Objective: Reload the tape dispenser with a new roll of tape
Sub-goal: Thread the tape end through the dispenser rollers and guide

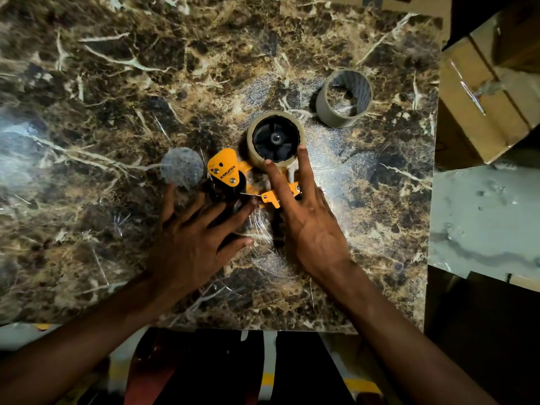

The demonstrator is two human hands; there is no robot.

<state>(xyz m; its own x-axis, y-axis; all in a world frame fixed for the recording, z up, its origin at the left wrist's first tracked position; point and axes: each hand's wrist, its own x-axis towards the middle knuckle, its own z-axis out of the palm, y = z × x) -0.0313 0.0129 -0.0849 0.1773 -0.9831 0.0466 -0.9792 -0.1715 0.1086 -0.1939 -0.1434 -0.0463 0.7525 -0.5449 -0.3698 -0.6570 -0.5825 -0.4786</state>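
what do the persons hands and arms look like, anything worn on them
Both arms are bare from the bottom edge of the frame up to the hands: no sleeves, gloves, watch or bands show. The left hand and the right hand show no rings that I can make out, though the light is dim. Nails are short.

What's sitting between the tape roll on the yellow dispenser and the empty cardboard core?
Nothing: in the head view, bare marble table separates roll and core.
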